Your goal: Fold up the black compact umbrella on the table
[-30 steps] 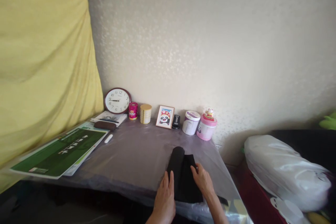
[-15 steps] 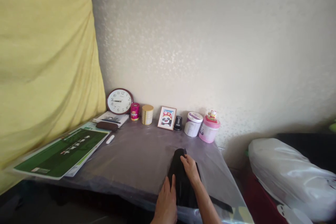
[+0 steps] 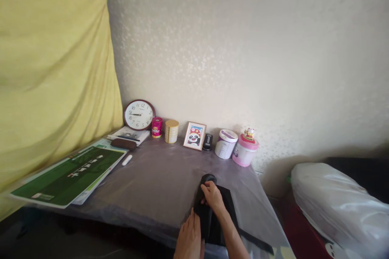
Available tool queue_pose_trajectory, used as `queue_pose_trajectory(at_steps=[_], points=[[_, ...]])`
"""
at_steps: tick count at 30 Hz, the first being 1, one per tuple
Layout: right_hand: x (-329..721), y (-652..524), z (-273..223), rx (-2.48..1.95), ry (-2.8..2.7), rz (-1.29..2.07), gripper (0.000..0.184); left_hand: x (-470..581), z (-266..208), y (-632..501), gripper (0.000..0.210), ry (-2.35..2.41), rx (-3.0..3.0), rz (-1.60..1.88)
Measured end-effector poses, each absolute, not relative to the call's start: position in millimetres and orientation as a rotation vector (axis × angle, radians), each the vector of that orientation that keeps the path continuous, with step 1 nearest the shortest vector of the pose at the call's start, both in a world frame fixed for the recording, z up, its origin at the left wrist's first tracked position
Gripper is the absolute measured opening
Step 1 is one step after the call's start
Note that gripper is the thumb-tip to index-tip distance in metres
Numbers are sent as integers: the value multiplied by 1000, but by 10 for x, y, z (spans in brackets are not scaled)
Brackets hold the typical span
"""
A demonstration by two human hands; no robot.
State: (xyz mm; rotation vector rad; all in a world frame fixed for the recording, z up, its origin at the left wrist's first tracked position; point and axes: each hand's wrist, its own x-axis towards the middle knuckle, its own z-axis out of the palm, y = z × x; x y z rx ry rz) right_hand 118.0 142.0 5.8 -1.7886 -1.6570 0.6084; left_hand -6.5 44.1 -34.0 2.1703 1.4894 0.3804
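A: Pos. of the black roll (image 3: pixel 204 218)?
B: Near edge of the table (image 3: pixel 164 182), R of centre, long way near-to-far. Rounded end far, flat part along its R side.

A: Grip?
B: L hand (image 3: pixel 189 234) lies along the roll's near L side, fingers straight, not wrapped round. R hand (image 3: pixel 213 198) is on top toward the far end, fingers bent. Can't tell if it's pinching or just pressing.

A: How'll it handle?
B: Prob. light & soft, bit springy, so may unroll if let go. Doesn't look fragile. Might slide, as the tabletop looks smooth. Best hold, IMO: one hand each side of the rolled part, flat part tucked under the fingers.

A: Qty?
B: Hands 2, roll 1, black strip (image 3: pixel 257 243) 1, near R; can't tell if it's attached. Far side, L to R: clock (image 3: pixel 139 114) 1, red tin (image 3: pixel 157 128) 1, yellow tin (image 3: pixel 172 132) 1, frame (image 3: pixel 194 136) 1, white tub (image 3: pixel 225 145) 1, pink tub (image 3: pixel 243 153) 1, w/ 1 figurine (image 3: pixel 249 134) on top.

A: And L side?
B: Brown case (image 3: pixel 123 144) 1, white stick (image 3: pixel 127 160) 1, green sheet (image 3: pixel 69 174) 1. Papers under it: can't count.
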Motion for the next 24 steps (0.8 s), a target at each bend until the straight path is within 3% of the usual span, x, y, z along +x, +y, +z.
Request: queue_pose_trajectory(at_steps=[3, 8, 14, 19, 24], points=[[1143, 1363, 164, -1726, -1627, 872, 20, -144, -315, 395, 68, 1538, 2171, 423], [1092, 1278, 262, -1687, -1781, 771, 22, -108, -117, 392, 49, 1483, 2273, 630], [1115, 1109, 284, -1539, -1955, 709, 26, 57, -226, 489, 65, 1467, 2270, 568], [1236, 1009, 237, -1373, -2051, 411, 28, 136, -420, 502, 73, 1529, 2292, 543], [1326, 1262, 91, -1350, -2142, 323, 29, 117, -434, 534, 80, 1500, 2230, 416]])
